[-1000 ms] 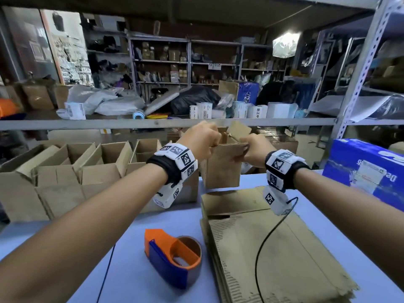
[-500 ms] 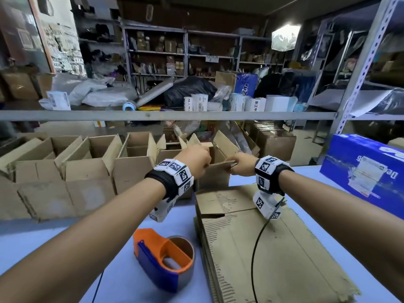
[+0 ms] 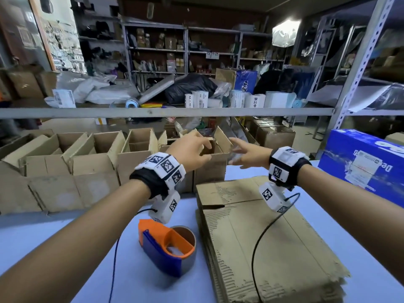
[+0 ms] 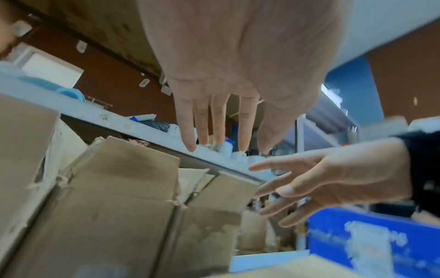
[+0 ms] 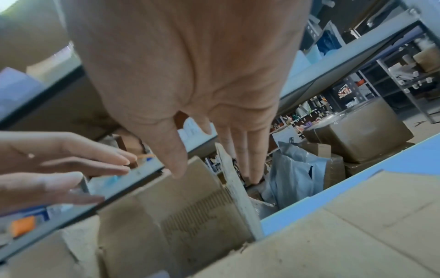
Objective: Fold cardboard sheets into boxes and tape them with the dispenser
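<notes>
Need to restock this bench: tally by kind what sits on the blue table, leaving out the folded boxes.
Tape dispenser: 1
Stack of flat cardboard sheets: 1
Blue carton: 1
Total: 3

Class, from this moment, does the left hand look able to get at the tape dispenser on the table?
Probably yes: the left hand is open and empty, and the dispenser sits uncovered just below that forearm.
</notes>
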`<state>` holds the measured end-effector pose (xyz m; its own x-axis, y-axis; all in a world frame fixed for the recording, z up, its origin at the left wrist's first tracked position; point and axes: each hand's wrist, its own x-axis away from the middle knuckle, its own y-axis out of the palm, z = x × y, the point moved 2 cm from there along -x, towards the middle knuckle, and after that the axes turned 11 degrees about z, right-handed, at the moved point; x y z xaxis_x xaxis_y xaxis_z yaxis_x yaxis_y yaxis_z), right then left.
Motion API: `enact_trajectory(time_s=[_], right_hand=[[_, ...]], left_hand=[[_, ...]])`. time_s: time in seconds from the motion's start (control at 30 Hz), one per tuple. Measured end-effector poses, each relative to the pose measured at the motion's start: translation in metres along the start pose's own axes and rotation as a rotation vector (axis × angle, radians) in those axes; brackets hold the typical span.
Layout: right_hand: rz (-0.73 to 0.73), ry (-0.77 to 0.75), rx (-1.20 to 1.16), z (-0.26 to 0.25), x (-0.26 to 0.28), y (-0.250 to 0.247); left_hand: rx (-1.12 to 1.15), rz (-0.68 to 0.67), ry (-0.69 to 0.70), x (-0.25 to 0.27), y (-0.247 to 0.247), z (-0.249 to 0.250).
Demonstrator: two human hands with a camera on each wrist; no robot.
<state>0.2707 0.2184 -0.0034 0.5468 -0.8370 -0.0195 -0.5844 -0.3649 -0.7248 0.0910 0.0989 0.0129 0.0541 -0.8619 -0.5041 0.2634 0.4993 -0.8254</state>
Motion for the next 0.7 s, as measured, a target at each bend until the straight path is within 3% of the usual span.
enact_trajectory(time_s=[0.1,0.2,0.27,0.33,0.43,0.7], right_hand=[[0.142,0.018,-0.022,0.008,0.037,-0.018],[0.238,0.126,0.01,0.034,0.086,-0.023],[0.223,0.24,0.177,0.056,0.118,-0.017],[0.191,0.35,0.298,0.074,0.146,-0.008],[0.164,0.417,0.31,0.092,0.17,0.006],[0.324,0.371,0.213,0.079,0.184,-0.004]], left_hand=[[0.268,-0.028,-0.111,0.03,-0.007,0.014],[0.632,-0.205,-0.379,0.073,0.009,0.025],[0.689,-0.255,-0.511,0.1,0.024,0.031],[0.696,-0.213,-0.579,0.124,0.039,0.035],[0.701,-0.191,-0.593,0.152,0.055,0.046],[0.709,-0.197,-0.573,0.17,0.048,0.067]])
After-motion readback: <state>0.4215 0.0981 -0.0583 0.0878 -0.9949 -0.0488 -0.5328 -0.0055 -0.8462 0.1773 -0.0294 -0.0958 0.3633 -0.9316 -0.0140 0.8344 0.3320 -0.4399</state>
